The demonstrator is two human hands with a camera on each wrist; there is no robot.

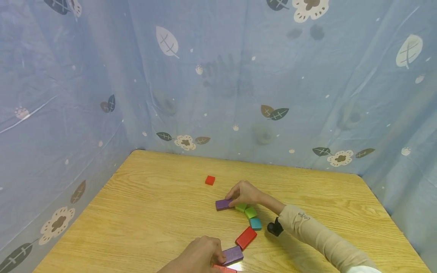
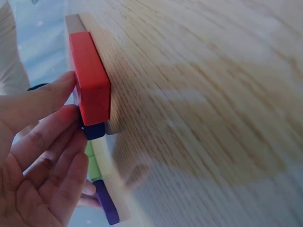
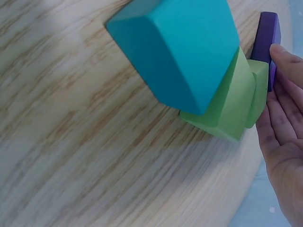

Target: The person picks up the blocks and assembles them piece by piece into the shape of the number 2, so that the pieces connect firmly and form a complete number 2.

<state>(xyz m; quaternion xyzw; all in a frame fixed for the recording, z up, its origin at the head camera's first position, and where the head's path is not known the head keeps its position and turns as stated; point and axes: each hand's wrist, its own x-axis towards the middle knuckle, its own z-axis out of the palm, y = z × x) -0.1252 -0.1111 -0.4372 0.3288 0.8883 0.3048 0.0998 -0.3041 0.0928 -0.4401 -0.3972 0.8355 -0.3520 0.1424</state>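
Colored blocks form a curved row on the wooden table. At its far end my right hand (image 1: pixel 244 193) pinches a purple block (image 1: pixel 222 205) between thumb and fingers. Alongside are two green blocks (image 3: pixel 229 101), then a teal block (image 3: pixel 189 52). A red block (image 1: pixel 246 237) lies farther down the curve, its corner close to a second purple block (image 1: pixel 233 255). At the near end, my left hand (image 1: pixel 202 253) holds another red block (image 2: pixel 92 80) with the thumb against it. Its other fingertips reach the neighboring purple block, partly hidden behind the red one.
A small red block (image 1: pixel 209 180) lies apart, toward the back of the wooden table (image 1: pixel 153 197). A blue curtain (image 1: pixel 218 87) with leaf and flower prints hangs behind and along both sides. A black device (image 1: pixel 275 227) sits beneath the right wrist.
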